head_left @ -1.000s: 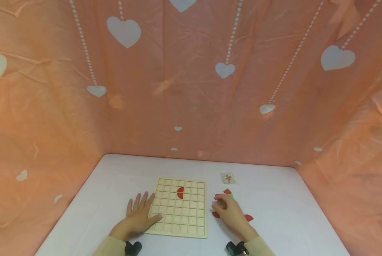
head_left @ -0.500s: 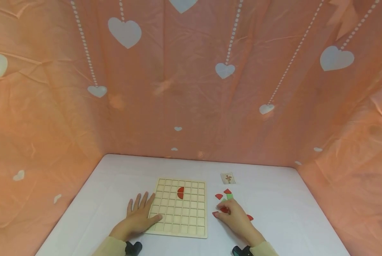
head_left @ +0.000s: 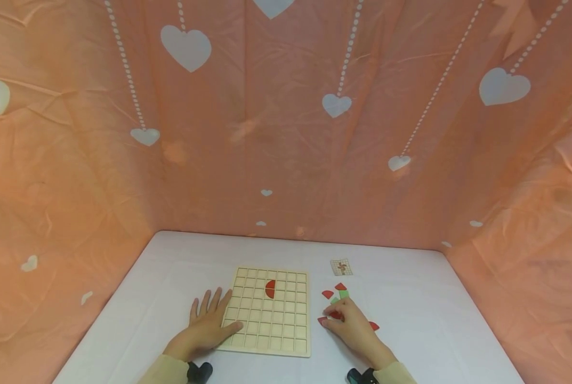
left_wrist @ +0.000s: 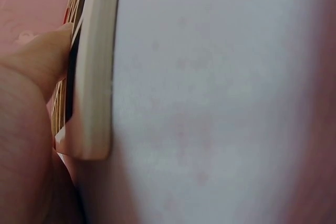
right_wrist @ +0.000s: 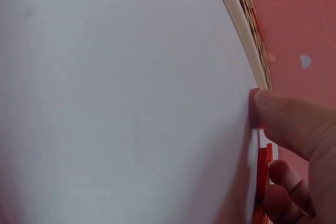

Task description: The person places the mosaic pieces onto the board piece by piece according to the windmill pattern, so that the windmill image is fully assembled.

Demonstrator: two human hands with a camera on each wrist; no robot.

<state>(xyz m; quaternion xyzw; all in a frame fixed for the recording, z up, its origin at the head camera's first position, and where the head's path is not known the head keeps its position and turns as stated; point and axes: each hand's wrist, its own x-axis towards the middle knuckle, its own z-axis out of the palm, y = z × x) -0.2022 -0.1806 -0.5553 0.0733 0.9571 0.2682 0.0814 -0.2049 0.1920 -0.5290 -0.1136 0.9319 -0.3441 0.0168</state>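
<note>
Your left hand (head_left: 208, 326), fingers extended, steadies the gridded wooden board (head_left: 266, 330) at left. Right of it, your right hand (head_left: 352, 324) thumb-touches a flat red piece (right_wrist: 254, 113); grasp cannot be determined.

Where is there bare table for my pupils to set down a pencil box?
Free: the white table's left side, beyond the left hand; the strip behind the grid board; and the right side, past the loose red pieces. Crowded: around the right hand, where they and the green pieces lie close together.
</note>
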